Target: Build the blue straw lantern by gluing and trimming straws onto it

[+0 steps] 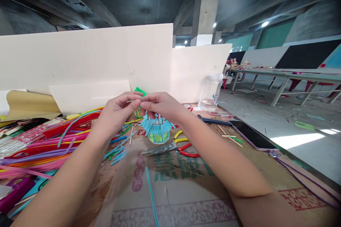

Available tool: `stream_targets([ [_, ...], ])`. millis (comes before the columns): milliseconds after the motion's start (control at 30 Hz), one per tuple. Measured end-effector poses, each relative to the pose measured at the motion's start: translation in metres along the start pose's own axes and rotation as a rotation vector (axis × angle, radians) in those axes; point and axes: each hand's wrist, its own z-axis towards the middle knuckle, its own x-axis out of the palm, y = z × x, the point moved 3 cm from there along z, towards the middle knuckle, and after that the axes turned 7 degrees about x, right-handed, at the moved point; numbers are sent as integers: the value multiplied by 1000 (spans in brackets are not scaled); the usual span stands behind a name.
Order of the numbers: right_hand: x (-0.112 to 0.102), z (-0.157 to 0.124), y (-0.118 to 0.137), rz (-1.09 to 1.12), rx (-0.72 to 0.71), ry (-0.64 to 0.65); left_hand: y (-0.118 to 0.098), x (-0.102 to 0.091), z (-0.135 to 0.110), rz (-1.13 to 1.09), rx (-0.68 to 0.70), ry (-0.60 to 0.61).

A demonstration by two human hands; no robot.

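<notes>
My left hand (123,108) and my right hand (161,104) meet fingertip to fingertip above the table, both closed in a pinch. Whatever sits between the fingertips is too small and covered to name. Just below and behind them stands a small pavilion-like model (157,129) with a fringed light-blue roof and a pale green base; its top is partly hidden by my right hand. A green model (140,92) shows behind the hands. In front of the blue model lie scissors (160,149) with red handles and a yellow-handled tool (179,138).
Bundles of coloured strips (53,145) cover the left side, near cut blue pieces (117,154). A long blue strip (151,195) lies on the printed mat (191,198). On the right are a phone (252,134) and a clear jug (210,94). White boards (106,56) stand behind.
</notes>
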Motion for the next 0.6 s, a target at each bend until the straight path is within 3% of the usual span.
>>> stream_targets([
  [167, -9, -1, 1, -10, -22, -49, 3, 7, -2, -59, -105, 44],
  [400, -18, -2, 4, -57, -67, -162, 20, 17, -6, -370, -450, 127],
  [500, -17, -2, 4, -233, -125, -221, 18, 19, -8, -488, -514, 177],
  [600, -13, -5, 8, -534, -300, -331, 16, 17, -8, -514, -477, 171],
])
